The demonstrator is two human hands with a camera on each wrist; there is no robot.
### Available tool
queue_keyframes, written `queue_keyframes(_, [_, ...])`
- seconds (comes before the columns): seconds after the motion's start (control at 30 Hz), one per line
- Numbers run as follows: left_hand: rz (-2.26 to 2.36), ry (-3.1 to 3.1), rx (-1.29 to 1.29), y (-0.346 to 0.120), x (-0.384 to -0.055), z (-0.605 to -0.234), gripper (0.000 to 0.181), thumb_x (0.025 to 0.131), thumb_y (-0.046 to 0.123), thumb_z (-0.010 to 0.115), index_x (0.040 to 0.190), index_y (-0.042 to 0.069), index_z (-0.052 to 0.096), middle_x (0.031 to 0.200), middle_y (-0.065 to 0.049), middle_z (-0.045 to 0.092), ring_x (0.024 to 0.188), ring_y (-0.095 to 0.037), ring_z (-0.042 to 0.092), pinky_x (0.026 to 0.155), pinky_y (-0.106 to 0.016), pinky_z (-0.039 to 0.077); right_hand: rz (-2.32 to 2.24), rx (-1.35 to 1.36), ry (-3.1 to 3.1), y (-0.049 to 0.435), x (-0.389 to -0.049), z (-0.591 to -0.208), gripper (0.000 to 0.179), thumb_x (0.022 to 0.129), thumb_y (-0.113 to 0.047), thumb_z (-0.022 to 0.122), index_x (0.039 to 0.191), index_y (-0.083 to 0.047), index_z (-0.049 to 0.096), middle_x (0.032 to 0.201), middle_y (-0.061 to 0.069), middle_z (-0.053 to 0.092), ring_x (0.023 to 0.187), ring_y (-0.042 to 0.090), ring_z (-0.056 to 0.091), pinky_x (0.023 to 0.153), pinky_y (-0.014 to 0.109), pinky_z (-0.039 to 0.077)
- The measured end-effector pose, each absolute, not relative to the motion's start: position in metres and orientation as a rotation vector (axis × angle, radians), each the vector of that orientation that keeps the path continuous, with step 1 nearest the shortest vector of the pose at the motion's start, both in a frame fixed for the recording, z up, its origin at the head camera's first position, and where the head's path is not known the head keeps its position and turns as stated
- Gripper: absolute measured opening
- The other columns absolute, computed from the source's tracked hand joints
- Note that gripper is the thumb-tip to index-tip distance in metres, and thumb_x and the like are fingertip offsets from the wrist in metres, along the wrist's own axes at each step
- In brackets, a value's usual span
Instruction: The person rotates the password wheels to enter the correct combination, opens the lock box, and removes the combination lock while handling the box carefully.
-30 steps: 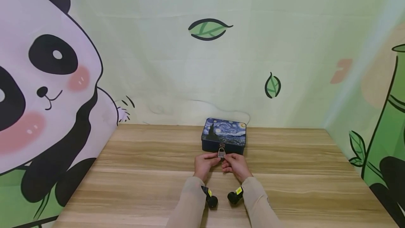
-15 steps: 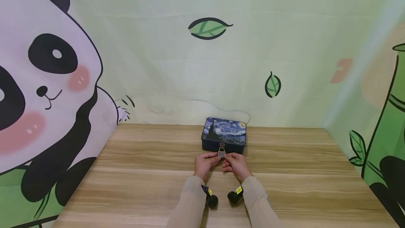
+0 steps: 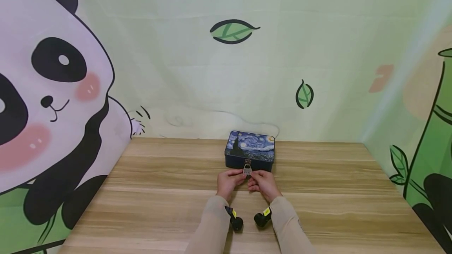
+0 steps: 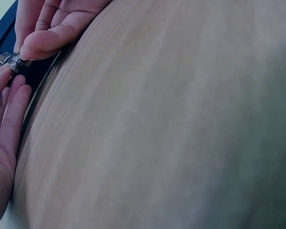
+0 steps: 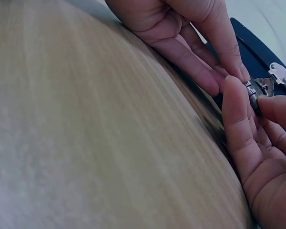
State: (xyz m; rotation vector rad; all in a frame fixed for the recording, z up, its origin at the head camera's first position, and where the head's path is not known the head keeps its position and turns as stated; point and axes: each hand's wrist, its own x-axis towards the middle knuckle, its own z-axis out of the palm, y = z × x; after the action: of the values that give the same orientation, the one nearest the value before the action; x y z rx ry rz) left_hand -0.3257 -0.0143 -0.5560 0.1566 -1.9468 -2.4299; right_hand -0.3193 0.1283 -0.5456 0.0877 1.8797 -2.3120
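Note:
A small silver combination padlock point(image 3: 247, 170) with number dials hangs from the front clasp of a dark blue tin box point(image 3: 250, 146), whose lid bears a starry night painting. My left hand point(image 3: 227, 184) pinches the padlock from the left, thumb and finger at its edge. From the other side my right hand point(image 3: 265, 185) grips it between thumb and fingertip. Close up in the right wrist view, the dials point(image 5: 251, 90) show between the fingertips, below the metal clasp point(image 5: 278, 73). Part of the padlock body is hidden behind the fingers. The lid is down.
The box stands near the back of a wood-grain table point(image 3: 159, 191), close to a fabric backdrop point(image 3: 169, 50) printed with a panda and leaves. A thin pale cord point(image 3: 243, 121) runs along the backdrop behind the box. Black wrist cameras point(image 3: 237, 223) sit at both sleeves.

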Motion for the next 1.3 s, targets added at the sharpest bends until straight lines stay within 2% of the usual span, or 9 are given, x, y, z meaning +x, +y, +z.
queue_keyframes(0.27, [-2.448,-1.952,0.124,-0.017,-0.325,-0.556,0.024,0.083,-0.012,0.073,0.107,-0.016,0.070,0.099,-0.026,0.071,0.078,-0.018,0.071,0.074,-0.033,0.060,-2.311,0.087,1.876,0.129,-0.319,-0.545,0.020,0.102,0.003,0.047,0.111,0.019,0.052,0.073,0.008,0.058,0.055,0.010,0.059,0.051,0.023,0.056])
queue_keyframes(0.6, [-2.403,-1.998,0.056,-0.021,-0.304,-0.527,0.027,0.082,-0.016,0.070,0.108,-0.019,0.067,0.097,-0.027,0.071,0.081,-0.020,0.071,0.075,-0.028,0.060,-2.306,0.075,1.871,0.130,-0.319,-0.546,0.021,0.102,0.002,0.049,0.113,0.019,0.052,0.073,0.009,0.059,0.056,0.011,0.060,0.052,0.024,0.056])
queue_keyframes(0.83, [-2.416,-1.991,0.063,-0.021,-0.304,-0.528,0.027,0.082,-0.016,0.071,0.109,-0.018,0.068,0.097,-0.026,0.072,0.082,-0.021,0.071,0.075,-0.029,0.060,-2.304,0.073,1.879,0.130,-0.317,-0.545,0.022,0.102,0.001,0.049,0.113,0.019,0.053,0.074,0.010,0.059,0.056,0.012,0.061,0.053,0.025,0.057])
queue_keyframes(1.3, [-2.488,-1.943,0.072,-0.021,-0.306,-0.529,0.027,0.084,-0.017,0.068,0.110,-0.019,0.066,0.097,-0.025,0.072,0.078,-0.016,0.070,0.075,-0.031,0.060,-2.300,0.097,1.883,0.129,-0.318,-0.543,0.021,0.102,0.001,0.050,0.113,0.019,0.053,0.075,0.010,0.059,0.057,0.011,0.060,0.052,0.024,0.056])
